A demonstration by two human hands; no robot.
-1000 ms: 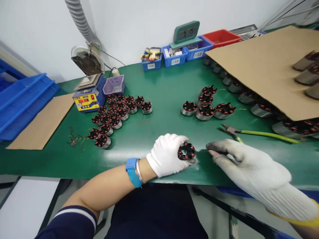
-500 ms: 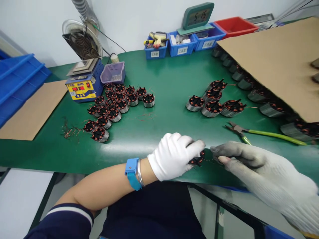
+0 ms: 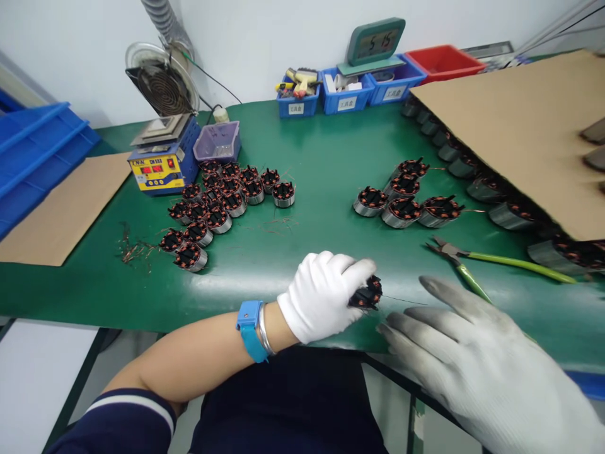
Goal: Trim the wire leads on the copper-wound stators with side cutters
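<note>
My left hand [image 3: 326,296], in a white glove, is closed around a motor stator [image 3: 367,294] near the table's front edge. The stator is tilted, its black and copper wound end facing right, and the glove covers its rest. A thin wire [image 3: 404,299] sticks out from it to the right. My right hand [image 3: 472,353], in a white glove with grey-stained fingers, has its fingers spread and holds nothing. It is just right of the wire; I cannot tell whether they touch. Beyond it lie cutting pliers [image 3: 454,252] with green handles, jaws apart.
Several stators [image 3: 217,217] stand grouped at left beside wire scraps [image 3: 135,249]; another group [image 3: 401,211] stands at right. Cardboard [image 3: 515,120] covers more stators at far right. A blue-yellow soldering station [image 3: 155,173], purple bin [image 3: 218,142] and blue bins [image 3: 347,98] line the back.
My right hand has opened from a pinch and turned palm down, moving nearer. The stator in my left hand shows more of its wound end, and its wire is now visible.
</note>
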